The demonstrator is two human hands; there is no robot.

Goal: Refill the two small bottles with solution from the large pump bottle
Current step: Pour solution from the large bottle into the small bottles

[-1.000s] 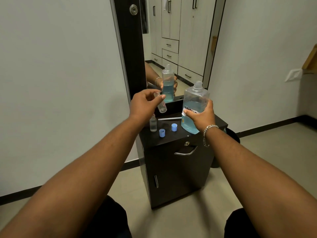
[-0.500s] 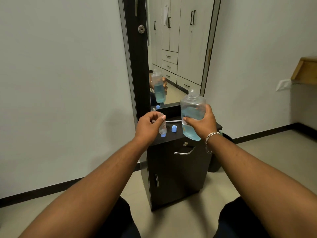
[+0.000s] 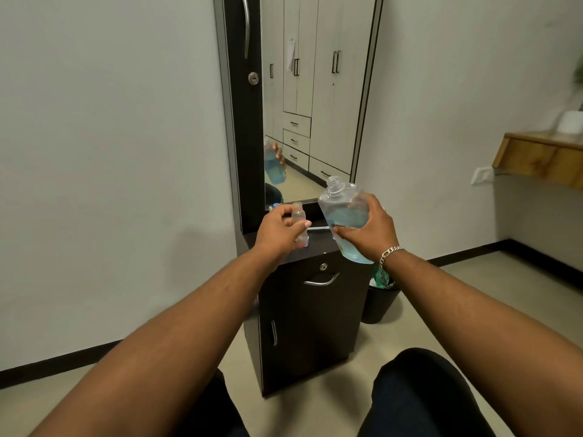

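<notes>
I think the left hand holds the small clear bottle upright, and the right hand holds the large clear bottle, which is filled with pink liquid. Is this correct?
Not fully. In the head view the liquid in the large clear plastic bottle is light blue, not pink. The rest stands: the left hand holds the small clear bottle upright, and the right hand holds the large bottle.

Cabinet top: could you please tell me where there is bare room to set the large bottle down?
Bare dark surface shows on the cabinet top, between the white pump tube and the front edge. Left of it is crowded: the left hand grips a small bottle there.
</notes>
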